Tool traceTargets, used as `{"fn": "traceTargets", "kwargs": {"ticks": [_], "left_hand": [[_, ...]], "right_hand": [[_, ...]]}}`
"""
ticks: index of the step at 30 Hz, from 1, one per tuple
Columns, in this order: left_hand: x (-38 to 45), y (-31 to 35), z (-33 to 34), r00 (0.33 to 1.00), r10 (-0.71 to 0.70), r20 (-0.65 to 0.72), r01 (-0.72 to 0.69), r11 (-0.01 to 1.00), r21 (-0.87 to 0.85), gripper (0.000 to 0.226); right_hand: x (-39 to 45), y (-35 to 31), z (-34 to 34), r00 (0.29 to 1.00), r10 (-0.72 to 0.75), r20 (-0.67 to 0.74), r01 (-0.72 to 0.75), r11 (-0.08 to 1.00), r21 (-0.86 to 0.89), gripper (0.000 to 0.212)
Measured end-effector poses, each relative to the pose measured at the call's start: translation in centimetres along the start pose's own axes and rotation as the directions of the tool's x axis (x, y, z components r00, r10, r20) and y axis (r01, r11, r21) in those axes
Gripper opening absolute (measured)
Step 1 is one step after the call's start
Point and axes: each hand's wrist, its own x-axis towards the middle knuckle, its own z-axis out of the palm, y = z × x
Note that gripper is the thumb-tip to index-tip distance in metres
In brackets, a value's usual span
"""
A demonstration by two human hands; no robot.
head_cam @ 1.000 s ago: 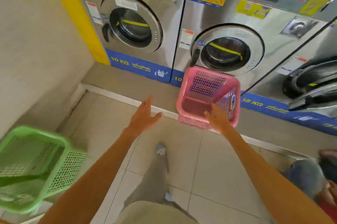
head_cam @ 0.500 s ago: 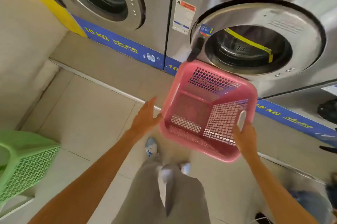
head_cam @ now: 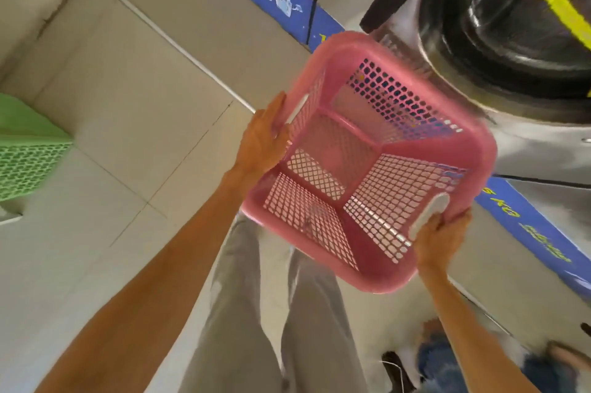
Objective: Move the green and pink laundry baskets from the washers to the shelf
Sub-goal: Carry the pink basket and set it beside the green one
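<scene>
Pink basket (head_cam: 367, 165) held clear of floor, just in front of washer door (head_cam: 511, 25), tilted, empty. Left hand (head_cam: 262, 143) pressed flat against one side wall; right hand (head_cam: 439, 237) clamped on opposite rim beside handle slot. Green basket (head_cam: 25, 156) seen well left of washer door, partly out of view. Shelf not seen; pink basket judged lifted, not delivered.
</scene>
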Motion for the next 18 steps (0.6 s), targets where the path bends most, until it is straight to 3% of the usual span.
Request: {"fn": "traceTargets", "kwargs": {"ticks": [6,10,15,18], "left_hand": [[-8.9,-5.2,-5.2,0.964,-0.245,-0.1,0.229,0.962,-0.147,0.052],[-16.5,-11.1,-10.4,0.904,-0.386,-0.185,0.349,0.914,-0.205,0.054],[-23.2,-18.0,-14.5,0.739,-0.611,-0.286,0.504,0.782,-0.367,0.054],[-25.4,-20.8,-16.5,0.609,-0.717,-0.339,0.52,0.684,-0.512,0.053]], "right_hand": [[-3.0,-3.3,0.5,0.96,-0.199,0.196,0.206,0.978,-0.017,0.055],[-7.0,-8.8,3.4,0.851,-0.414,0.323,0.415,0.907,0.069,0.05],[-12.7,-17.6,9.7,0.671,-0.551,0.496,0.604,0.794,0.066,0.051],[-16.6,-22.8,13.7,0.545,-0.637,0.544,0.694,0.708,0.134,0.037]]}}
